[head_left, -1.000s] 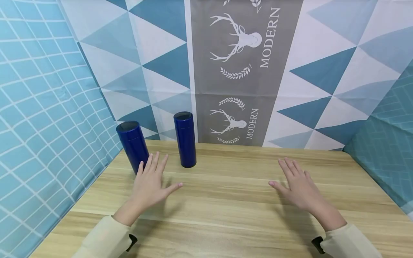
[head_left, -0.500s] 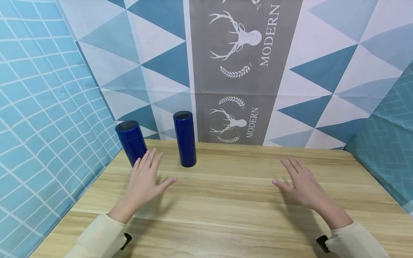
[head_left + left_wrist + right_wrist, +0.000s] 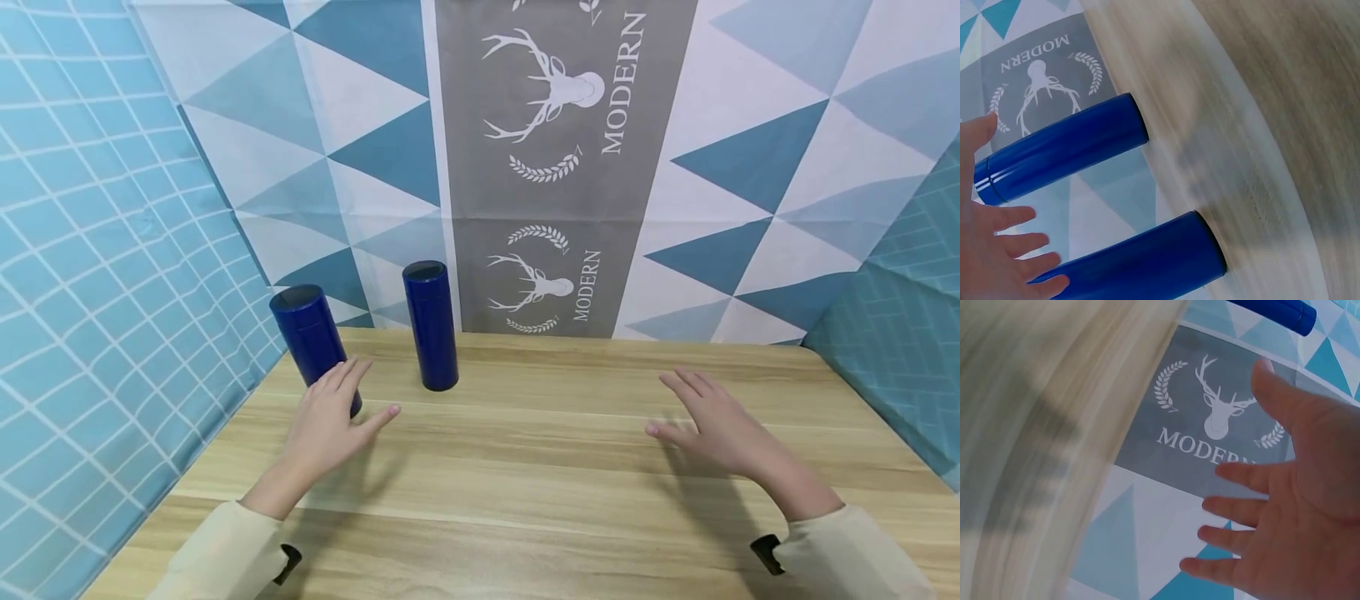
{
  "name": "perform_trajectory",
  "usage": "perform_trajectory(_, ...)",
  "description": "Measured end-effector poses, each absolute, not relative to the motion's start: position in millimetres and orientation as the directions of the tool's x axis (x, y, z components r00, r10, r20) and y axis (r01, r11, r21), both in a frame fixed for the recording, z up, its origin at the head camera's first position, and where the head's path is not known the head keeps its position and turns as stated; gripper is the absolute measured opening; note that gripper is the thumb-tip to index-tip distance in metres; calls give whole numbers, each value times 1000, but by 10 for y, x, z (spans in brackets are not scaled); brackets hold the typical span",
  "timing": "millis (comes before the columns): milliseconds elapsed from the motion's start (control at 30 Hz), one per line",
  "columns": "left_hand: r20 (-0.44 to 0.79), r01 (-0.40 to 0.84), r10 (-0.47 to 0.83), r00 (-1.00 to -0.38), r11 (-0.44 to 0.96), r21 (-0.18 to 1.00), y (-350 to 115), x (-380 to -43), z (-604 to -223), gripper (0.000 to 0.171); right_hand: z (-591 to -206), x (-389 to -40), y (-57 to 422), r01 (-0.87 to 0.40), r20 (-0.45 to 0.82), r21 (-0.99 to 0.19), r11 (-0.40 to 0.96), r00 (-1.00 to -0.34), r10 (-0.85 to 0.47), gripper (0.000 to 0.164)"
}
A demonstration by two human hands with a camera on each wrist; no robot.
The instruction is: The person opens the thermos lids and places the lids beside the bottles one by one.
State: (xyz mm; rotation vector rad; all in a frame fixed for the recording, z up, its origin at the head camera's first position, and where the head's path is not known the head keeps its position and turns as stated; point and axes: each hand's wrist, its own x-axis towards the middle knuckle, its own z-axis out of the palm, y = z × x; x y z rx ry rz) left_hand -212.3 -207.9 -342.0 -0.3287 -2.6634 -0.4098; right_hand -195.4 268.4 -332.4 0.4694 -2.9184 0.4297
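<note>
The left blue bottle (image 3: 309,337) and the right blue bottle (image 3: 432,337) gleam with a smooth, glossy, metal-like finish beneath shiny black tops (image 3: 424,270). In front of me, the tabletop (image 3: 525,475) shows streaked, pale wood grain with a smooth, softly reflective face. The patterned backdrop (image 3: 555,196), a printed sheet of cloth or plastic, I cannot tell which, looks matt and lightly creased; the blue grid sheet (image 3: 105,250) ripples with wrinkles, while the teal sheet (image 3: 892,358) carries a fold. The cream sleeves (image 3: 221,550) appear matt cloth.
</note>
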Motion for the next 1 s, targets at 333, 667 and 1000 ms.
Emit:
perform_trajectory(333,393,249,132,-910,932,263,-2196,-2098,-3409,68,-3227,-1946,2724,-390,130,-275,879,-921,-367,77)
perform_trajectory(667,228,129,61,-972,946,297,-2372,-2061,-3367,66,-3169,-1968,2720,-388,8,-307,869,-914,-405,74)
perform_trajectory(1000,66,-77,-109,-992,925,372,-2558,-2109,-3291,90,-3114,-1962,2681,-419,94,-291,860,-907,-410,70)
